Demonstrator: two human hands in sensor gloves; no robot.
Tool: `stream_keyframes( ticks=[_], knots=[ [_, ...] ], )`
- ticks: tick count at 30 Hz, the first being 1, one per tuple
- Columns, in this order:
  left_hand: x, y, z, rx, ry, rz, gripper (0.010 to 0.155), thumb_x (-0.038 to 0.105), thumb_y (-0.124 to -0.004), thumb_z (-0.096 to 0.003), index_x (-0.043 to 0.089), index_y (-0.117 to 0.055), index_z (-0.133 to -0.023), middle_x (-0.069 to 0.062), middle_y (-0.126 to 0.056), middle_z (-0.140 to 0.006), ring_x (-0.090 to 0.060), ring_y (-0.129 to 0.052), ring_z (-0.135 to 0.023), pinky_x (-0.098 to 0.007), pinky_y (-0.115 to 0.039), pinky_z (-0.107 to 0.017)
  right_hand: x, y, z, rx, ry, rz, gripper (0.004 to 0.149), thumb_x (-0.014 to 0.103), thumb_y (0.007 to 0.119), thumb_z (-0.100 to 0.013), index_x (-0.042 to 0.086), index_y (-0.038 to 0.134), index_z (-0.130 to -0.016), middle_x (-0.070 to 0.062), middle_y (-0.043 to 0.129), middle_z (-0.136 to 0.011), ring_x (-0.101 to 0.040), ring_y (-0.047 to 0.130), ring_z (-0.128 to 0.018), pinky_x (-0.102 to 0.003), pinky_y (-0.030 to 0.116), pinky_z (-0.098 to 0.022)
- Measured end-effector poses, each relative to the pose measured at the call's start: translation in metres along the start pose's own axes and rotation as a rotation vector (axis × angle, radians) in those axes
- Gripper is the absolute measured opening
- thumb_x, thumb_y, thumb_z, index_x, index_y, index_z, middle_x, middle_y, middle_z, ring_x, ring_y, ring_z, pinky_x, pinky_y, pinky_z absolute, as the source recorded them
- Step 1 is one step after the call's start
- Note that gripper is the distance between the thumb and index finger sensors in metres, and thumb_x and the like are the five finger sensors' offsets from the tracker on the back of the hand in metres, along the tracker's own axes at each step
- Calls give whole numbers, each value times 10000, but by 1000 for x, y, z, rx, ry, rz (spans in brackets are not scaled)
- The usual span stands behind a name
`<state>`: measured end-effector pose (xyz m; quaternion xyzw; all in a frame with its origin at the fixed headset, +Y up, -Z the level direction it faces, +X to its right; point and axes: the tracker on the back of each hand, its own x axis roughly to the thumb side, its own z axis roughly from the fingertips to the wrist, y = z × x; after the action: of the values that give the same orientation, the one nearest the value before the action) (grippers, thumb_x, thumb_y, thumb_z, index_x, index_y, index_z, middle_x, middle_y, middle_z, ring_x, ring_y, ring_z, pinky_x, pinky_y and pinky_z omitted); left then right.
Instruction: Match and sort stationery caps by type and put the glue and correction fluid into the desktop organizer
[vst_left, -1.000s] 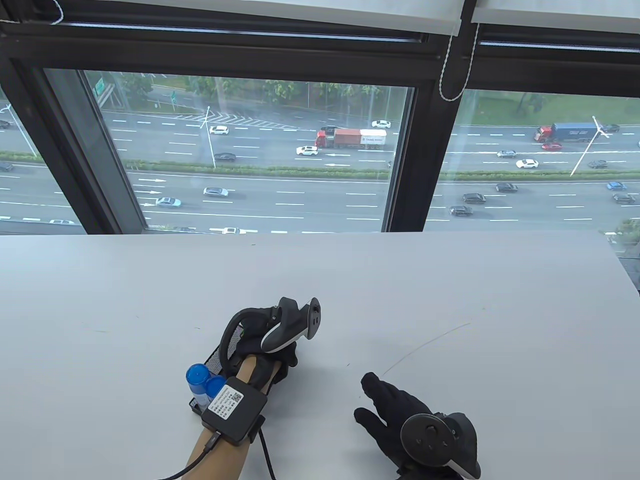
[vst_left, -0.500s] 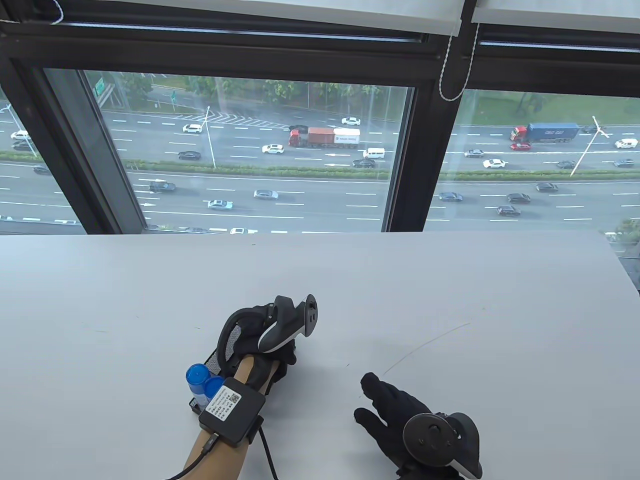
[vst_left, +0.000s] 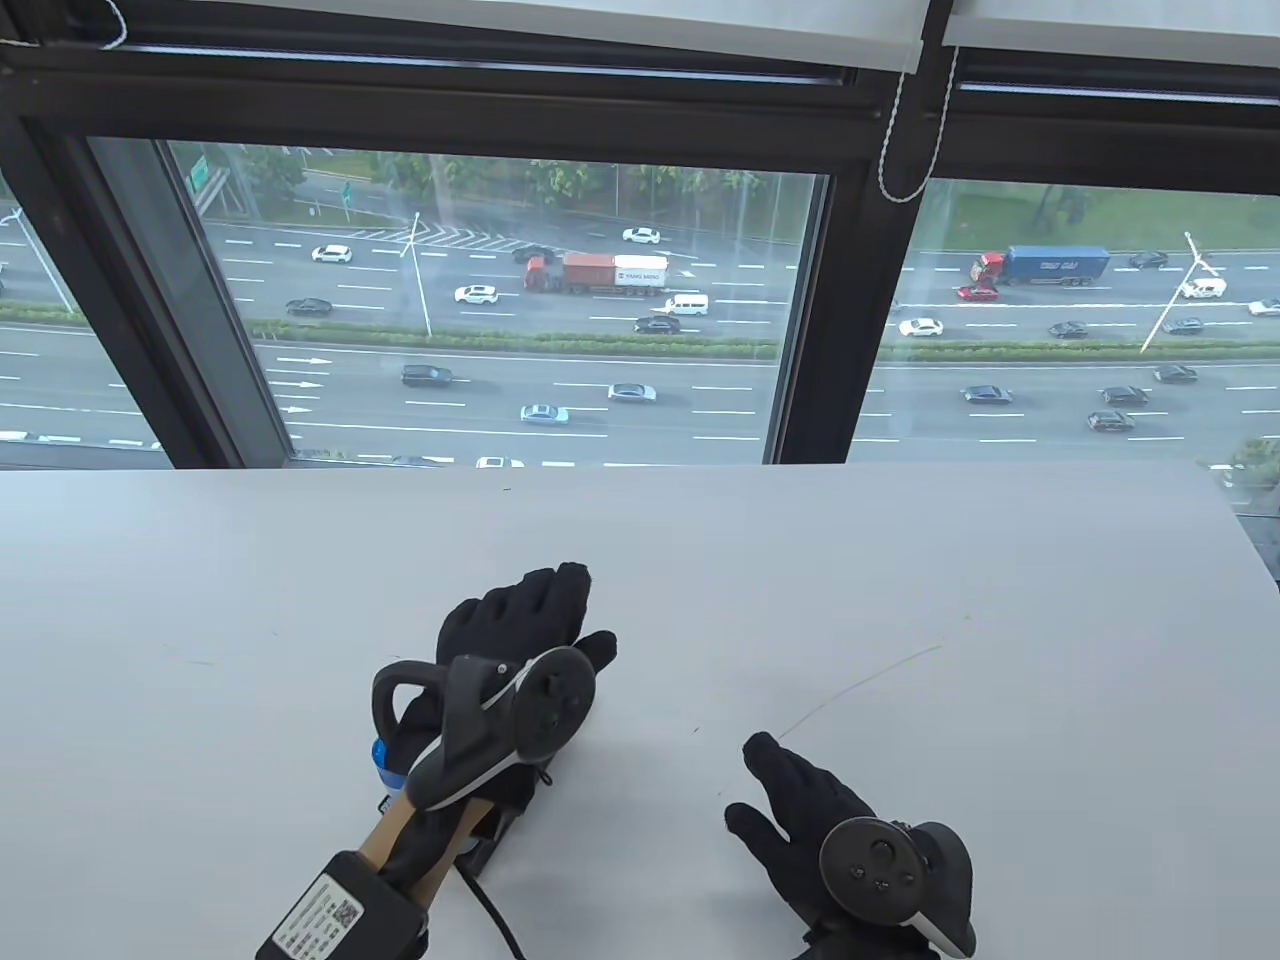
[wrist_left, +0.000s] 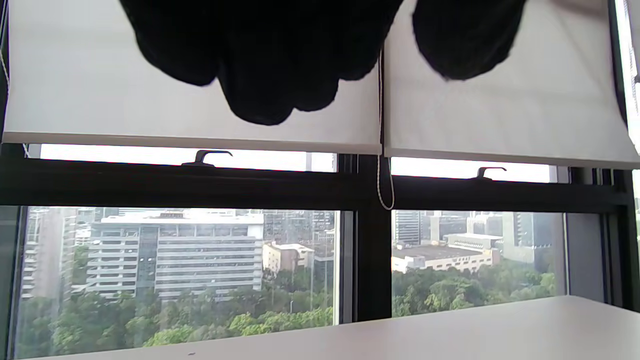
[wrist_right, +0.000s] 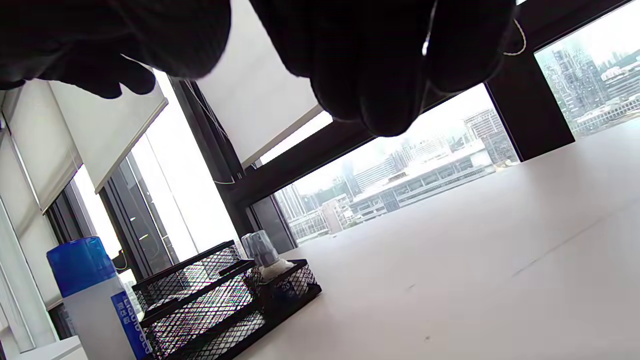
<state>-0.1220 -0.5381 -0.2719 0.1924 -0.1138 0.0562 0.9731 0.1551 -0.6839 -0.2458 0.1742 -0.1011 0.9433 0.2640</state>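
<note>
In the right wrist view a black mesh desktop organizer (wrist_right: 200, 300) stands on the white table. A white correction fluid bottle (wrist_right: 267, 260) with a clear cap sits in its small end compartment. A white glue bottle (wrist_right: 95, 300) with a blue cap stands upright at its other end. In the table view my left hand (vst_left: 540, 620) hovers over the organizer with fingers straight and hides most of it; only a sliver of the blue cap (vst_left: 381, 752) shows. The left hand holds nothing. My right hand (vst_left: 790, 800) lies flat on the table to the right, fingers spread and empty.
The white table (vst_left: 900, 560) runs back to a large window with black frames. A thin dark scratch (vst_left: 860, 680) crosses the tabletop beyond the right hand. A black cable (vst_left: 500, 920) trails from the left wrist toward the front edge.
My left hand has turned palm down over the organizer and its fingers have straightened forward, now covering the blue caps. The right hand has shifted slightly to the right.
</note>
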Motion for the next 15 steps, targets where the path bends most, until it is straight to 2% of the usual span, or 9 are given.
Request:
stream_keyframes(
  ticks=[2,6,11,15],
  knots=[
    [1,7,17,73,-10,14,697,612,-678,-565,247,-571,-1149,-73,-725,-1167,-305,-888,-980,-542,-730,-701,-2,-1,1,-4,-3,-10,663,494,731,-502,174,603,-1069,-110,755,-1029,-337,841,-869,-569,651,-682],
    [4,4,43,120,-40,47,706,621,-677,-562,252,-560,-1153,-85,-697,-1183,-322,-860,-1006,-550,-724,-704,-3,-5,2,8,-25,-61,707,542,718,-495,189,570,-1089,-122,666,-1093,-367,748,-953,-603,585,-716],
    [8,-23,75,86,-69,90,694,617,-676,-562,260,-564,-1147,-72,-710,-1173,-308,-863,-1005,-546,-729,-702,-4,-6,3,3,-16,-38,726,556,710,-495,192,544,-1102,-131,608,-1125,-388,673,-1001,-631,510,-740],
    [2,-60,93,55,-62,139,681,620,-678,-559,271,-578,-1135,-52,-737,-1154,-288,-888,-984,-536,-746,-691,-7,2,2,33,6,12,742,559,704,-498,191,512,-1112,-135,543,-1151,-396,596,-1046,-652,422,-754]
  ],
)
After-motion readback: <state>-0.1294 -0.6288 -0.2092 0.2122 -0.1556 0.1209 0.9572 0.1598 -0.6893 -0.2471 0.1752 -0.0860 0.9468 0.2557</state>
